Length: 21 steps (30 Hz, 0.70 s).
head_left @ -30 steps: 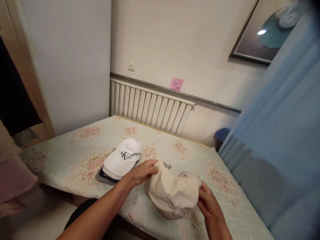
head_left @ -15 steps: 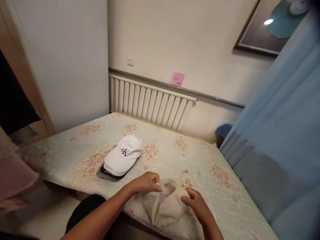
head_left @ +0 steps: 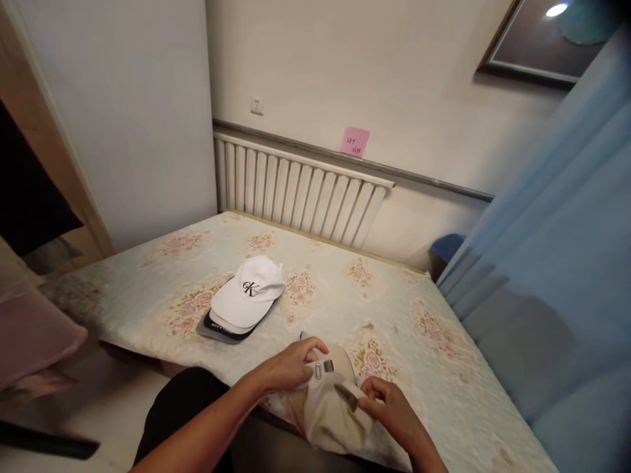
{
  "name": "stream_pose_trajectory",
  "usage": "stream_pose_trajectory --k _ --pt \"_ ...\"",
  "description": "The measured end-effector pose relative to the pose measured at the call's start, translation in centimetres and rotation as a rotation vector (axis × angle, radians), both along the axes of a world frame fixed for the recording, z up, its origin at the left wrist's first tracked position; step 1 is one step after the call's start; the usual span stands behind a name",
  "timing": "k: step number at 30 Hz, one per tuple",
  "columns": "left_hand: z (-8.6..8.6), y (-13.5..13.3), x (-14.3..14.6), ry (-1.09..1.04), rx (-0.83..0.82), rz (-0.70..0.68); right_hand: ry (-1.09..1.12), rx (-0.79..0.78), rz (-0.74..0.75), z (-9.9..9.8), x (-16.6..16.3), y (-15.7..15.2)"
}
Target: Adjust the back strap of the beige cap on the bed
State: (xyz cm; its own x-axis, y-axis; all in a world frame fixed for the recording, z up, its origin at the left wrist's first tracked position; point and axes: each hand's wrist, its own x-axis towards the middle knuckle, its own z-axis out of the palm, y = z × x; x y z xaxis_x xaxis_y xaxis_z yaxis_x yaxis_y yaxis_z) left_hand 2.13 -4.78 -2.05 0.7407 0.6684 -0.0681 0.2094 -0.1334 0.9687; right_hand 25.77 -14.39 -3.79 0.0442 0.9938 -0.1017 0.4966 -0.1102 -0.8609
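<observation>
A beige cap [head_left: 335, 417] lies at the near edge of the bed, its back strap with a metal buckle facing up. My left hand [head_left: 298, 364] pinches the strap beside the buckle. Fingers of my right hand [head_left: 387, 404] are closed on the cap's right side, near the back opening. To the left rests a stack of caps: a white cap [head_left: 249, 292] with black "CK" letters on top, and a dark cap [head_left: 227, 330] whose brim shows below it.
The bed [head_left: 325, 318] has a pale floral cover. Behind it stand a white radiator [head_left: 300, 190] and a wall with a pink note [head_left: 354, 142]. A blue curtain [head_left: 547, 282] hangs at the right. My black-clad knee [head_left: 185, 414] is at the near edge.
The beige cap has been turned, so its buckled strap and brim now show. Both hands have shifted their hold on it. The view has tilted slightly; the cap stack stays put.
</observation>
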Motion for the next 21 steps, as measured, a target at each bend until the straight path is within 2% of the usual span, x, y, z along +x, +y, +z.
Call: stream_pose_trajectory --k 3,6,8,11,14,21 --pt "-0.3 -0.4 0.3 0.003 -0.037 -0.001 0.004 -0.023 0.013 0.0 -0.6 -0.3" --pt "-0.9 -0.6 0.7 0.003 -0.068 0.012 0.039 0.016 -0.065 -0.5 -0.9 -0.3" --pt "-1.2 -0.7 0.9 0.005 -0.072 0.038 0.129 0.032 -0.120 -0.8 -1.0 -0.3" --pt "-1.2 -1.0 1.0 0.037 -0.024 0.059 0.357 -0.033 -0.120 -0.9 -1.1 -0.3" --pt "-0.4 -1.4 1.0 0.080 0.061 0.041 0.474 -0.066 -0.076 -0.7 -1.1 -0.5" --pt "1.9 -2.5 1.2 0.080 0.278 0.070 0.456 -0.022 -0.109 1.3 -1.7 -0.4"
